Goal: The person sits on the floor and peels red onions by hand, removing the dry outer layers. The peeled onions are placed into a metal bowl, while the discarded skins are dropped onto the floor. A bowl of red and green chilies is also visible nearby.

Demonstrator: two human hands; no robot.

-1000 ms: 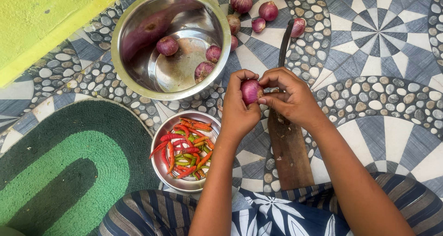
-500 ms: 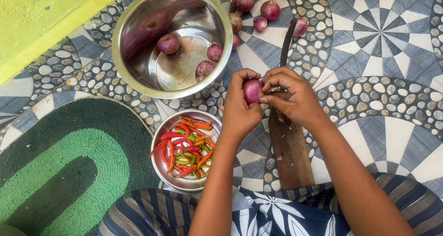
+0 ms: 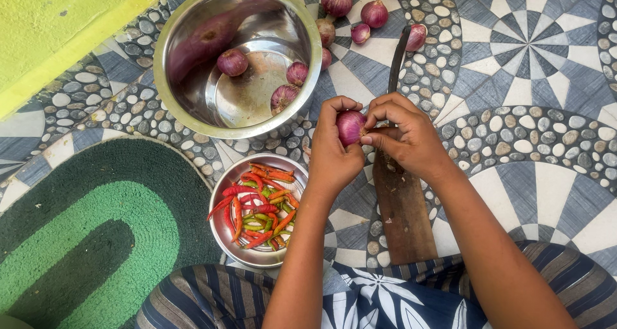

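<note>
tiled floor (image 3: 546, 194) with grey, blue and white fan patterns and pebble bands, yellow-green wall strip at top left, green oval mat (image 3: 77, 245) at lower left. person sits on the floor, striped and flower-print cloth (image 3: 360, 300) over the lap at the bottom edge. left hand (image 3: 334, 152) and right hand (image 3: 408, 136) meet above the floor near frame centre, both clenched around one small red onion (image 3: 350, 126); left hand cups it from the left side, right hand pinches at its right side with thumb and fingertips. onion is held in the air, just over the top end of a wooden board (image 3: 403, 210) that lies on the floor under the right wrist. a dark knife blade (image 3: 395, 62) sticks up past the right hand, touching the floor. big steel bowl (image 3: 186, 59) at upper left holds three peeled onions (image 3: 232, 62) plus some reflection on its wall. loose unpeeled onions (image 3: 337, 0) lie on the tiles right of the bowl, near the top edge, one just beside the blade. small steel bowl (image 3: 260, 255) below the left hand, near the knee, full of red, orange and green chillies (image 3: 257, 204).
</note>
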